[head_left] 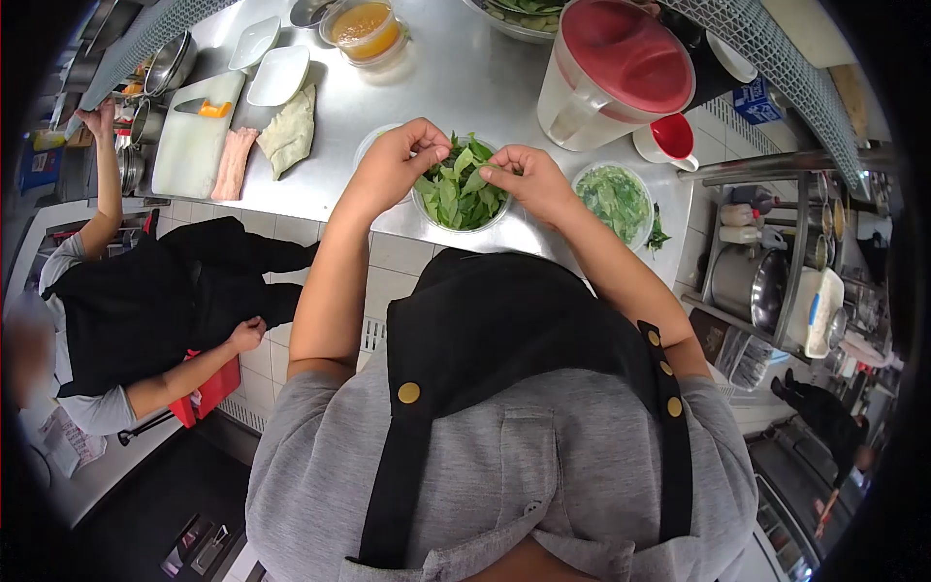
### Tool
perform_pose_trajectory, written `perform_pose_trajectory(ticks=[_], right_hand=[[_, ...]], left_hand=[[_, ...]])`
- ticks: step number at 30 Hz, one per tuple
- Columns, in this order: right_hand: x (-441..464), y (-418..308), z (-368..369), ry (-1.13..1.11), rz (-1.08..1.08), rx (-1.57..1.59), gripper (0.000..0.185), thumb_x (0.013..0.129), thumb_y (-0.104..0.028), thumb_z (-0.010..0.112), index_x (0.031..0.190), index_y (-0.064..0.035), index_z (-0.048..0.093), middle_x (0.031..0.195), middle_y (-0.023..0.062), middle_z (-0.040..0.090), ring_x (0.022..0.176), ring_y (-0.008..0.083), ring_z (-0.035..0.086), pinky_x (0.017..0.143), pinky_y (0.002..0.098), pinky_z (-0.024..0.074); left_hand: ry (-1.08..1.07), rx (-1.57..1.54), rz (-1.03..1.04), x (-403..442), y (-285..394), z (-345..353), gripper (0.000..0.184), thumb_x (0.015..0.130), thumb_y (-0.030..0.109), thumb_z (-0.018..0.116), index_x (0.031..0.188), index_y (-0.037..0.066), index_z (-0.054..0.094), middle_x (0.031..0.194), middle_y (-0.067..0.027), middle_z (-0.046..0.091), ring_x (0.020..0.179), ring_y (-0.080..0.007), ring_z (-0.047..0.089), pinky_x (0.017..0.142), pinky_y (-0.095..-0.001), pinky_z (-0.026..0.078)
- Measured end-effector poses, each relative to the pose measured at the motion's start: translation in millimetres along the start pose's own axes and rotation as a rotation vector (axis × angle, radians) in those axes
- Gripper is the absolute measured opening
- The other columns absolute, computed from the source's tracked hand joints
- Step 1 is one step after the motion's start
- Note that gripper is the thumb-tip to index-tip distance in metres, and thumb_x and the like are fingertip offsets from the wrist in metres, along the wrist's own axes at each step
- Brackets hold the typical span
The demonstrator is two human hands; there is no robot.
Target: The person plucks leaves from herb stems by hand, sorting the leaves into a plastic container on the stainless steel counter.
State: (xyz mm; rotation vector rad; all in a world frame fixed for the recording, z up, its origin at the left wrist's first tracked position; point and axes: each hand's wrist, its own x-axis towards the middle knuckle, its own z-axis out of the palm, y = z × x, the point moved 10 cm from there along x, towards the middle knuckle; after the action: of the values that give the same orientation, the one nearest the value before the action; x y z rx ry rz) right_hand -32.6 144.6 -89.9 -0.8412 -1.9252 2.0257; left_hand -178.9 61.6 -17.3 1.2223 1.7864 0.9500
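Observation:
A clear round tub (pixel 464 227) heaped with green leaves (pixel 456 194) stands at the near edge of the steel table. My left hand (pixel 402 165) is over its left rim, thumb and fingertips pinched on leaves at the top of the heap. From the right, my right hand (pixel 529 179) pinches a green leaf between thumb and forefinger. Both hands are close together, just above the heap. To the right is another round tub (pixel 613 206) of green leaves, which look wet or covered. Loose leaves (pixel 659 229) lie beside it. Part of a pale round rim (pixel 369 144) shows behind my left wrist.
A large jug with a red lid (pixel 626 48) and a red-and-white cup (pixel 669 143) stand at the right. Leftward are a cutting board (pixel 189 145) with a knife, raw meat (pixel 235 163), white dishes (pixel 279 76) and a sauce tub (pixel 367 34). A co-worker (pixel 165 301) stands left.

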Motion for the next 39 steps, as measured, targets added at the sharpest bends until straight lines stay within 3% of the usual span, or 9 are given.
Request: perform_pose_trajectory(ticks=[7, 13, 17, 19, 23, 25, 32, 36, 39], right_hand=[[-8.4, 2.8, 3.6, -0.006, 0.026, -0.263, 0.02, 0.087, -0.02, 0.075, 0.09, -0.0017, 0.069, 0.067, 0.0029, 0.058, 0.061, 0.0145, 0.053, 0.059, 0.0314, 0.044], [-11.9, -7.8, -0.5, 0.029, -0.02, -0.436, 0.019, 0.085, -0.019, 0.075, 0.095, -0.0038, 0.07, 0.067, 0.0037, 0.058, 0.062, 0.0184, 0.054, 0.062, 0.0327, 0.0454], [-14.6, -11.4, -4.7, 0.059, -0.193, -0.228, 0.018, 0.088, -0.018, 0.073, 0.098, -0.0033, 0.069, 0.072, 0.0021, 0.06, 0.066, 0.0168, 0.055, 0.065, 0.0322, 0.0459], [-29.7, -14.5, -7.2, 0.044, 0.089, 0.121, 0.017, 0.092, -0.017, 0.071, 0.1, -0.0027, 0.068, 0.081, 0.0014, 0.063, 0.073, 0.0141, 0.055, 0.07, 0.0311, 0.0467], [-53.2, -6.2, -25.5, 0.059, 0.253, 0.175, 0.016, 0.093, -0.017, 0.07, 0.101, -0.0028, 0.068, 0.095, 0.0021, 0.064, 0.082, 0.009, 0.054, 0.074, 0.0272, 0.0457], [-60.7, -33.0, -32.9, 0.023, -0.099, 0.025, 0.016, 0.091, -0.016, 0.073, 0.101, -0.0046, 0.069, 0.106, 0.0044, 0.063, 0.09, 0.0076, 0.054, 0.079, 0.0237, 0.0441], [-117.5, -55.8, -55.0, 0.012, -0.176, 0.081, 0.011, 0.088, -0.011, 0.077, 0.097, -0.0068, 0.074, 0.132, 0.0077, 0.055, 0.1, 0.0088, 0.054, 0.084, 0.0248, 0.044], [-154.1, -64.2, -79.9, 0.089, -0.212, 0.093, 0.01, 0.088, -0.004, 0.075, 0.097, -0.0054, 0.074, 0.131, 0.007, 0.056, 0.099, 0.0089, 0.056, 0.083, 0.0228, 0.0446], [-180.5, -55.7, -109.3, 0.306, -0.179, 0.007, 0.009, 0.087, -0.005, 0.076, 0.096, -0.0048, 0.074, 0.118, 0.0029, 0.062, 0.086, 0.0076, 0.054, 0.074, 0.0228, 0.0418]], left_hand=[[0.089, -0.027, -0.007, -8.5, -9.3, -19.4, 0.011, 0.097, 0.009, 0.065, 0.102, 0.0, 0.065, 0.091, 0.0002, 0.068, 0.086, -0.0077, 0.059, 0.08, -0.0255, 0.049], [0.031, -0.224, -0.094, -15.8, -13.6, -17.8, 0.022, 0.101, 0.021, 0.061, 0.11, 0.003, 0.069, 0.093, 0.0006, 0.068, 0.087, -0.0075, 0.059, 0.083, -0.0245, 0.048], [0.026, -0.405, -0.113, -18.9, -5.1, -13.8, 0.025, 0.1, 0.023, 0.059, 0.112, 0.003, 0.07, 0.095, 0.0007, 0.068, 0.087, -0.0071, 0.06, 0.083, -0.0244, 0.047], [0.011, -0.424, -0.097, -18.0, 3.1, -9.7, 0.023, 0.099, 0.019, 0.061, 0.112, 0.002, 0.069, 0.095, 0.0009, 0.068, 0.088, -0.0069, 0.06, 0.083, -0.0247, 0.047], [0.001, -0.43, 0.007, -8.7, 24.4, -3.4, 0.023, 0.095, 0.008, 0.065, 0.116, 0.002, 0.067, 0.099, 0.0006, 0.067, 0.089, -0.0067, 0.06, 0.083, -0.0245, 0.049], [-0.002, -0.473, -0.022, -2.7, 31.7, 2.9, 0.024, 0.093, 0.005, 0.066, 0.117, 0.001, 0.066, 0.1, 0.0004, 0.066, 0.089, -0.0064, 0.061, 0.082, -0.0239, 0.051], [-0.14, -0.45, 0.034, 18.2, 74.7, 68.8, 0.028, 0.091, 0.002, 0.067, 0.118, -0.001, 0.062, 0.11, -0.0015, 0.057, 0.08, -0.0056, 0.063, 0.08, -0.0214, 0.054], [-0.3, -0.356, 0.094, 27.7, 102.0, 119.1, 0.025, 0.092, 0.003, 0.068, 0.116, 0.001, 0.063, 0.108, -0.0013, 0.058, 0.082, -0.0055, 0.063, 0.078, -0.0227, 0.053], [-0.425, -0.41, 0.104, 32.9, 120.0, 160.4, 0.023, 0.092, 0.004, 0.068, 0.115, 0.001, 0.063, 0.107, -0.0011, 0.06, 0.084, -0.0051, 0.062, 0.077, -0.0224, 0.052]])
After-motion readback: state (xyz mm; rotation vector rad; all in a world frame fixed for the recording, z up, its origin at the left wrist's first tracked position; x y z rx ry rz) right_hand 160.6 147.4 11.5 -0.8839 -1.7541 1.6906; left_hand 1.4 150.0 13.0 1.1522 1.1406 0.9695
